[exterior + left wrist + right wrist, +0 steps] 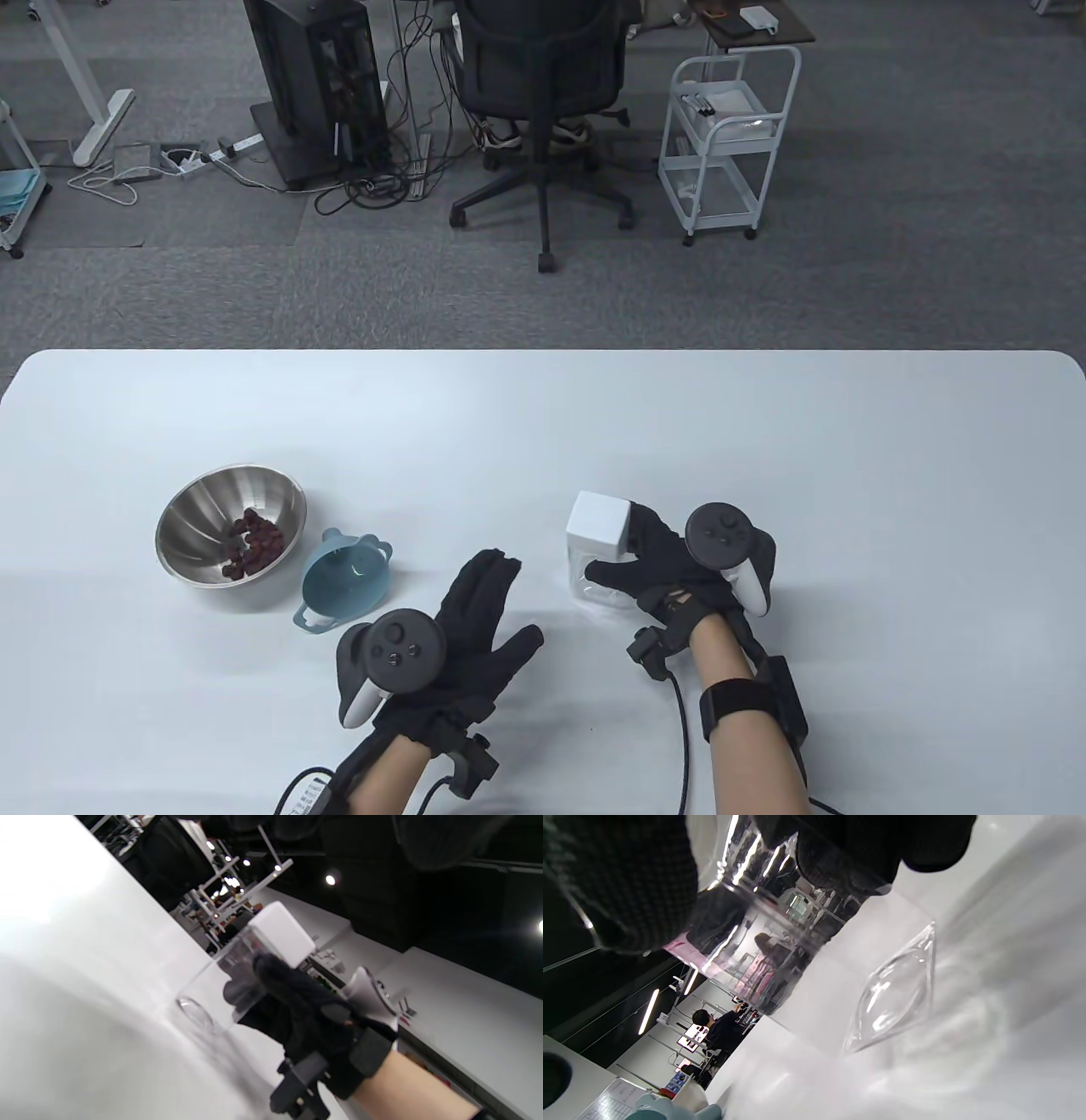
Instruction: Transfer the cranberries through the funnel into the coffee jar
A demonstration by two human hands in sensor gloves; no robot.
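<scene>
A clear coffee jar (604, 580) with a white square lid (599, 521) stands on the white table right of centre. My right hand (653, 556) grips its body, thumb on the near side; the jar also shows in the left wrist view (231, 984) and close up in the right wrist view (814, 955). A steel bowl (204, 560) holding dark red cranberries (253, 543) sits at the left. A blue funnel (348, 586) lies beside it, on its right. My left hand (475, 611) is open and empty, fingers spread flat over the table between funnel and jar.
The white table (764, 424) stretches far beyond the objects. Its far edge borders a carpeted floor with an office chair (539, 93) and a white cart (730, 136).
</scene>
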